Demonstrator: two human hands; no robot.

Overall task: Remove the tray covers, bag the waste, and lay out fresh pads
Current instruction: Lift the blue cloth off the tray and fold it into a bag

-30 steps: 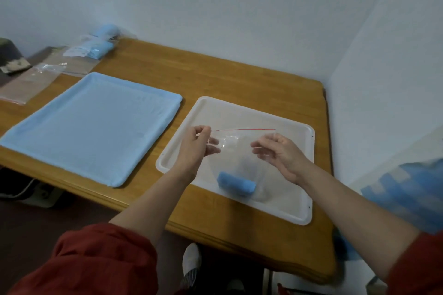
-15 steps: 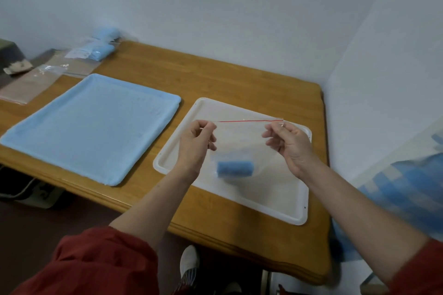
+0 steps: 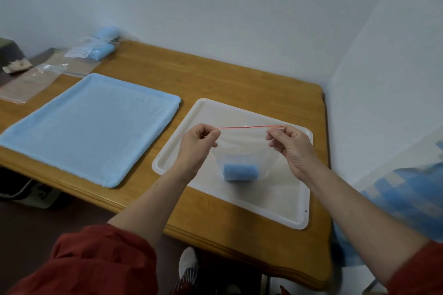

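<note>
Holding: a bag of clear plastic is held up by its two top corners, between both hands, above the white tray.
Left hand: the bag's left top corner is pinched between thumb and forefinger; the other fingers are curled in.
Right hand: the right top corner is pinched in the same way, with the fingers curled.
Strip: red, drawn taut and nearly level between the two hands along the bag's mouth; whether the mouth is sealed cannot be told.
Wad: blue, seen through the plastic at the bottom of the bag, low over the middle of the white tray; whether the bag touches the tray cannot be told.
White tray: uncovered, laid at the right of the table, near its front edge.
Cover: blue, spread flat at the left of the table, well apart from the hands.
Far left corner: flat bags and blue packs are laid by the wall.
Sleeve: red, pushed up above the left forearm.
</note>
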